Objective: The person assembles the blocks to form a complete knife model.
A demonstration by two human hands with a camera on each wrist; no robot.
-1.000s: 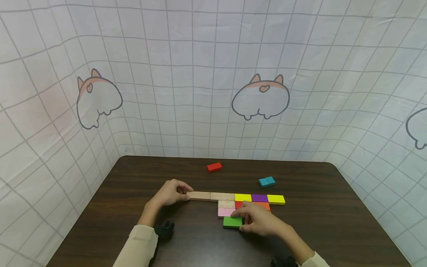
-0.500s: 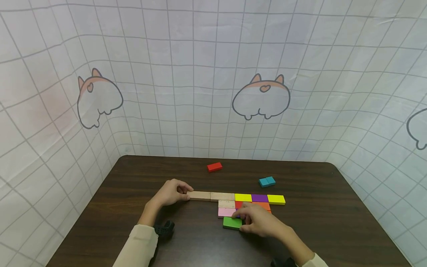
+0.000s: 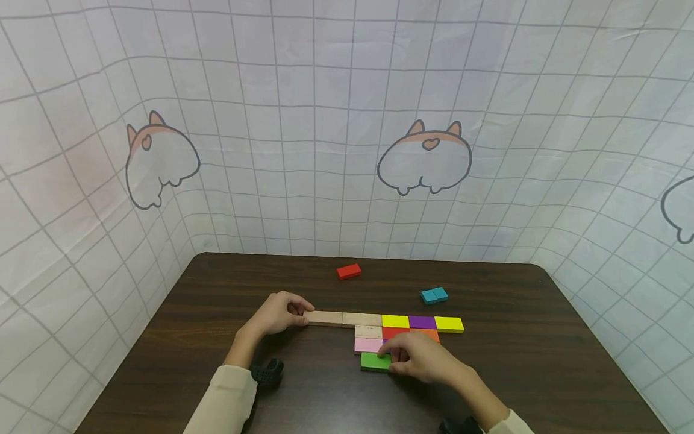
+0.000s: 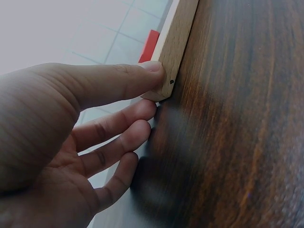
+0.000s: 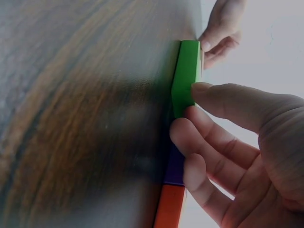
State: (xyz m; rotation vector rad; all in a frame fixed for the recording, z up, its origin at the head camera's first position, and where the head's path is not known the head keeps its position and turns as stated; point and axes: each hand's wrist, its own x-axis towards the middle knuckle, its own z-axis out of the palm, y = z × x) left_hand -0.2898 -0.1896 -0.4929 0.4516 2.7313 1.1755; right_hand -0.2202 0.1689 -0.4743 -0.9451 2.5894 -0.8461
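My left hand (image 3: pixel 278 314) holds the left end of a plain wooden block (image 3: pixel 324 319), its thumb on the block's near side in the left wrist view. That block ends a long row with another plain block (image 3: pixel 361 320) and yellow (image 3: pixel 394 321), purple (image 3: pixel 422 322) and yellow blocks. My right hand (image 3: pixel 425 357) pinches the right end of a green block (image 3: pixel 375 361), the thumb resting on it in the right wrist view. Just beyond the green block lie a pink block (image 3: pixel 368 345) and a short plain block (image 3: pixel 368 331). Red (image 3: pixel 395 332) and orange blocks (image 3: pixel 431 335) are partly behind the right hand.
A loose red block (image 3: pixel 349 271) lies toward the back of the dark wooden table (image 3: pixel 303 392). Two blue blocks (image 3: pixel 434 295) sit side by side at the back right. A white gridded cloth (image 3: pixel 314 181) surrounds the table's back and sides.
The green block has slid slightly left with my right hand. Slightly tilted half a second ago, it now lies straighter along the pink block. My left hand has stayed in place.
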